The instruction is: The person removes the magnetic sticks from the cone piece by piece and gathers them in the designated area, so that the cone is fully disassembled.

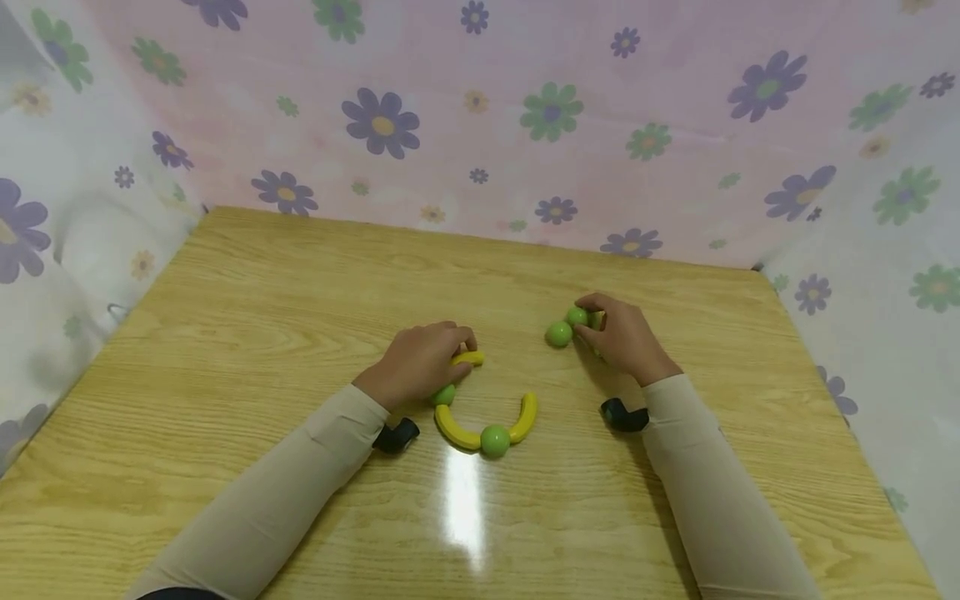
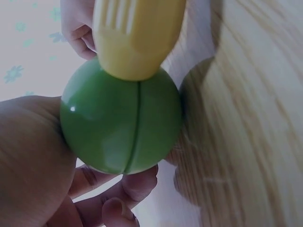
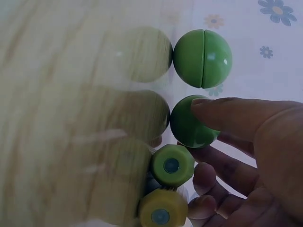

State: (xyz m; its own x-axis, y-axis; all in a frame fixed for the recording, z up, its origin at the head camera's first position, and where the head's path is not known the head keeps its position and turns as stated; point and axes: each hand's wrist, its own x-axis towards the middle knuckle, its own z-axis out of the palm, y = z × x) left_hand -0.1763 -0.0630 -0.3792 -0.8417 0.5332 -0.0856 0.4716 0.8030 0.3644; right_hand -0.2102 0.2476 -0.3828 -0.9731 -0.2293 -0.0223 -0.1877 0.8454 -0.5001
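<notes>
Grained table (image 1: 300, 283): right fingers (image 3: 236, 113) pinch glossy green ball (image 3: 187, 125), left fingers (image 1: 462, 335) grip yellow arc (image 1: 472, 358).

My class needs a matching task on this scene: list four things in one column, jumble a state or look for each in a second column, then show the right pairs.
Column one
1. Left hand
2. Right hand
3. Table
4. Wall

Column two
A. Pinches a green ball
B. Patterned with flowers
C. Pinches a yellow piece
D. Wood-grained

Right pairs: 1-C, 2-A, 3-D, 4-B
</notes>
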